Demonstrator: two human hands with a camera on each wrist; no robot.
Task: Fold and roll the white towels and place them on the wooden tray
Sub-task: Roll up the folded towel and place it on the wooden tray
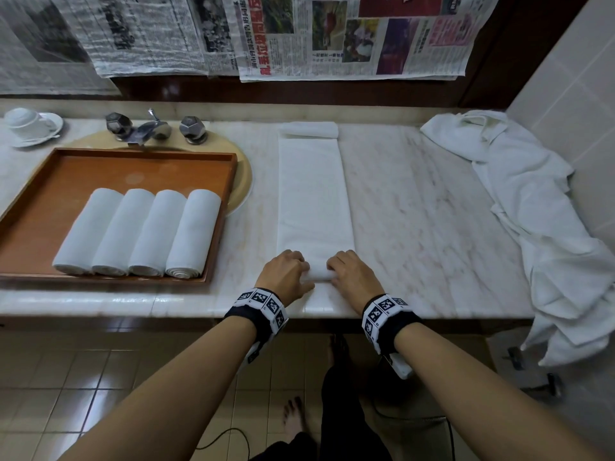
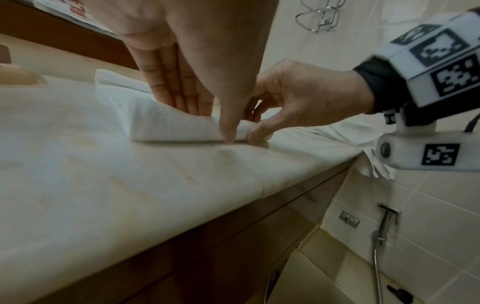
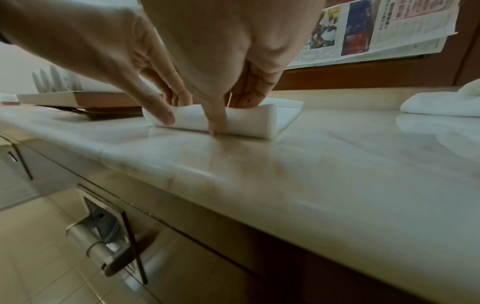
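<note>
A long folded white towel strip lies on the marble counter, running away from me. Its near end is curled into a small roll. My left hand and right hand both grip that roll, fingers on top and thumbs behind it against the counter. The left wrist view shows my left hand on the roll, with the right hand beside it. The right wrist view has my right hand on the roll. The wooden tray at left holds several rolled towels.
A heap of loose white towels drapes over the counter's right end. A small folded white piece lies at the strip's far end. Taps and a cup on a saucer stand behind the tray. The counter edge runs just under my wrists.
</note>
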